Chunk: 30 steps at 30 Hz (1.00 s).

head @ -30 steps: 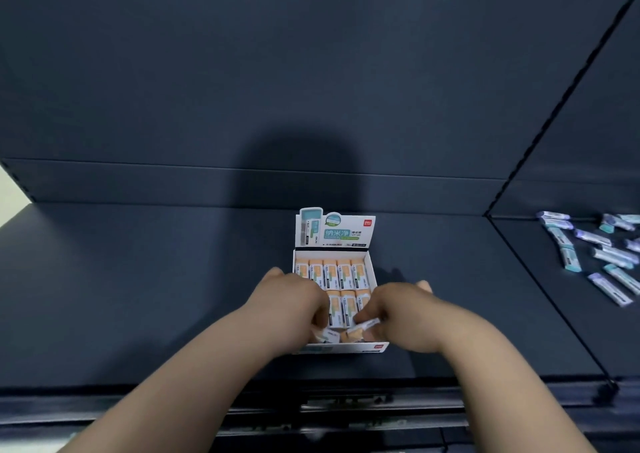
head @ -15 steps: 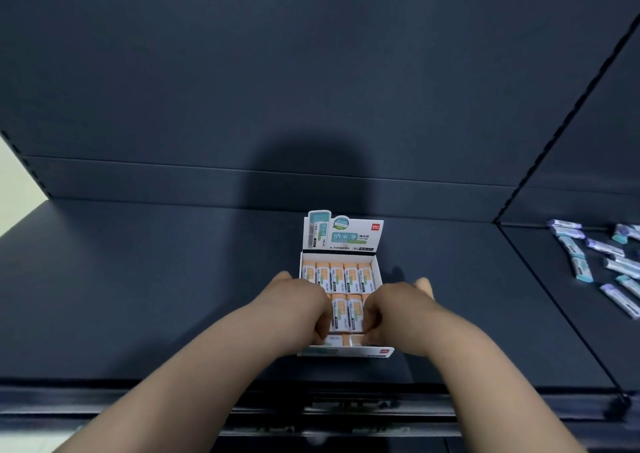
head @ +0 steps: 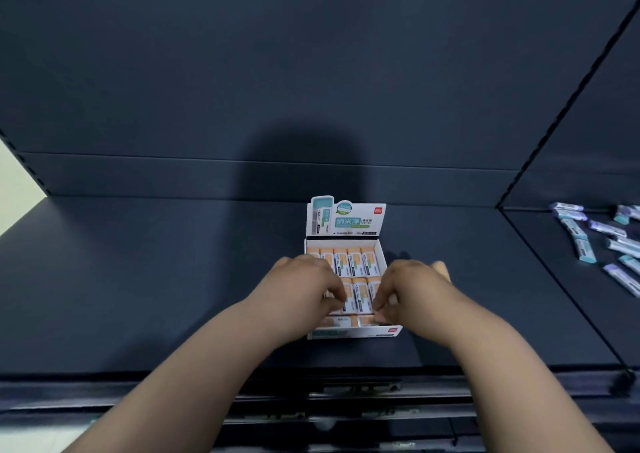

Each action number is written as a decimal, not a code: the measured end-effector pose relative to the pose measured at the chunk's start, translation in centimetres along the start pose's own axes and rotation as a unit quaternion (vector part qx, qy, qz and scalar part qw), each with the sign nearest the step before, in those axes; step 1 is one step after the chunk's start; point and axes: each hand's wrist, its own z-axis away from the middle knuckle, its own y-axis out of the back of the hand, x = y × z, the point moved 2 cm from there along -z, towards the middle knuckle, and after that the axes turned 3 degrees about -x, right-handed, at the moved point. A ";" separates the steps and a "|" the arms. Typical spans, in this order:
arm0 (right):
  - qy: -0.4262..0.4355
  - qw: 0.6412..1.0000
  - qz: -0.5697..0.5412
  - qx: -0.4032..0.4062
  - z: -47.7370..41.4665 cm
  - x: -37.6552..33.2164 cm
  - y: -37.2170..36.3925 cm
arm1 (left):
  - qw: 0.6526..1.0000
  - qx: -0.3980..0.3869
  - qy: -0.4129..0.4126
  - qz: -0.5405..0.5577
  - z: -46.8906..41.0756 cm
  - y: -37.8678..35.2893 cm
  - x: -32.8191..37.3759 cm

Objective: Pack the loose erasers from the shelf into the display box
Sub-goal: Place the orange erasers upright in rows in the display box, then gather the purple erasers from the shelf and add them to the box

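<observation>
I see the dark blue-grey metal shelf (head: pixel 138 279) filling the view. On it, near the front edge at centre, sits the white cardboard display box (head: pixel 353 332), its printed header card (head: pixel 346 217) upright at the back. The left hand (head: pixel 304 286) and right hand (head: pixel 412 289) are over the box's near half. Their fingers curl down onto the orange-and-white sleeved erasers (head: pixel 355 262) packed in rows inside, but I cannot tell whether either hand grips one. Far right, well apart on the next bay, pale blue and lilac packaged sticks (head: pixel 585 248) lie scattered.
</observation>
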 end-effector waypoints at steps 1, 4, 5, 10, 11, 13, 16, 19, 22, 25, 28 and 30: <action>0.001 1.000 -0.008 0.016 0.3 0.1 0.1 | 1.000 0.016 -0.005 -0.008 0.0 0.1 0.1; 0.003 0.997 -0.020 0.080 1.0 0.6 0.0 | 0.997 0.057 -0.027 -0.049 -0.2 0.3 1.0; 0.001 0.995 -0.023 0.093 1.3 0.8 -0.1 | 0.996 0.066 -0.033 -0.059 -0.3 0.2 1.4; -0.008 0.995 -0.031 0.093 2.8 2.8 -0.8 | 0.993 0.047 -0.040 -0.101 -1.7 -0.8 4.0; -0.010 0.995 -0.034 0.093 3.1 3.5 -0.9 | 0.993 0.042 -0.042 -0.103 -2.1 -1.1 4.6; -0.010 0.995 -0.043 0.094 3.6 5.3 -0.9 | 0.993 0.032 -0.043 -0.103 -3.2 -1.6 6.1; -0.015 0.994 -0.056 0.092 4.4 8.7 -0.9 | 0.993 0.035 -0.045 -0.102 -5.2 -2.5 8.6; -0.020 0.994 -0.055 0.097 5.3 13.1 -0.6 | 0.993 0.044 -0.047 -0.103 -7.8 -3.5 12.3; -0.028 0.994 -0.051 0.094 6.7 18.8 0.2 | 0.993 0.045 -0.050 -0.094 -10.8 -4.7 17.2; -0.036 0.995 -0.055 0.081 8.1 24.6 1.3 | 0.995 0.044 -0.045 -0.081 -13.6 -5.8 21.9; -0.035 0.996 -0.053 0.059 9.5 29.9 1.9 | 0.996 0.048 -0.034 -0.063 -16.4 -6.9 26.4; -0.036 0.997 -0.053 0.041 10.1 32.7 2.0 | 0.997 0.052 -0.022 -0.050 -17.9 -7.8 28.6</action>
